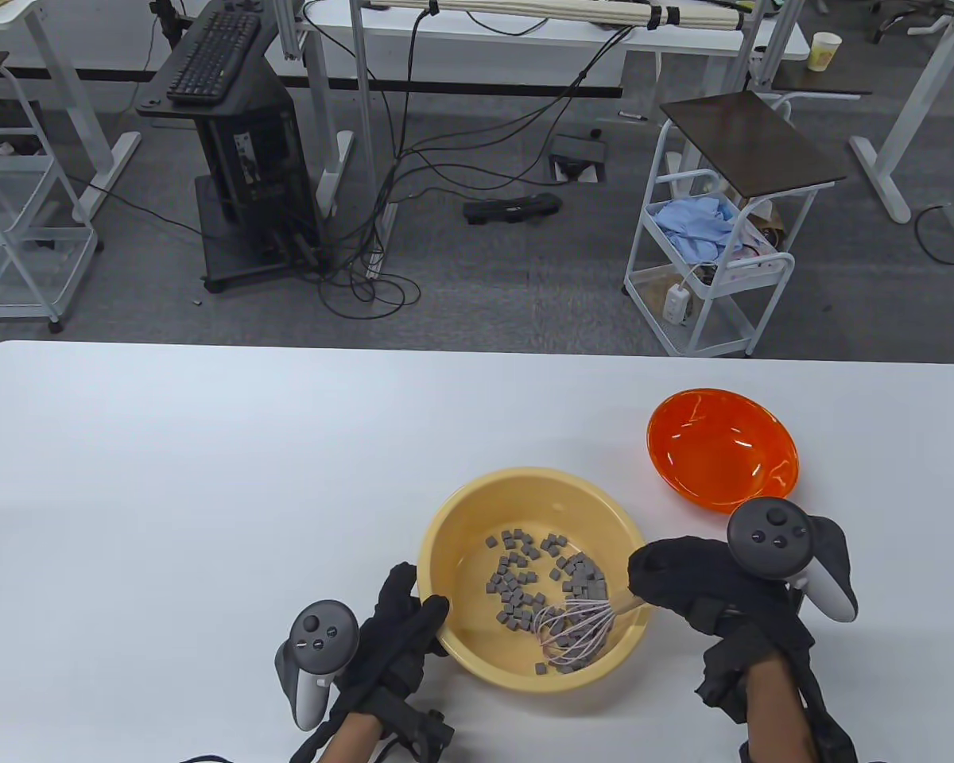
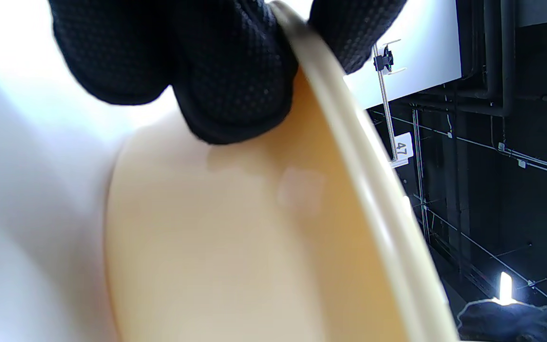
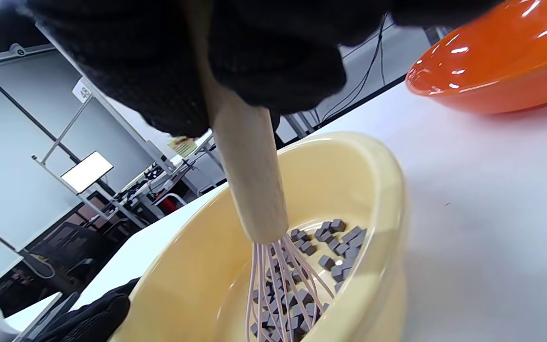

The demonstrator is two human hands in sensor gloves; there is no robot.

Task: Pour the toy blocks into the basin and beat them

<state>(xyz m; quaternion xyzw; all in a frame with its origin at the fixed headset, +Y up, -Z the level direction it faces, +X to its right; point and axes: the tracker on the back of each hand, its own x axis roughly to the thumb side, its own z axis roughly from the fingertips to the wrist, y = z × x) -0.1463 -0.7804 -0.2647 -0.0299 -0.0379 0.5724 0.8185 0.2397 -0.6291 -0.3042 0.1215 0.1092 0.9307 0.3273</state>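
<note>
A pale yellow basin [image 1: 453,524] sits near the table's front edge, with several small grey toy blocks [image 1: 517,576] scattered over its bottom. My left hand [image 1: 413,620] grips the basin's near left rim [image 2: 349,142], fingers outside the wall and thumb over the edge. My right hand [image 1: 676,588] holds the wooden handle [image 3: 247,171] of a whisk. Its pink wires [image 1: 576,632] are down among the blocks [image 3: 335,247] at the basin's near right side.
An orange bowl [image 1: 722,449] stands empty on the white table [image 1: 207,493], just behind my right hand, also visible in the right wrist view [image 3: 492,71]. Beyond the table's far edge are carts, desks and cables on the floor.
</note>
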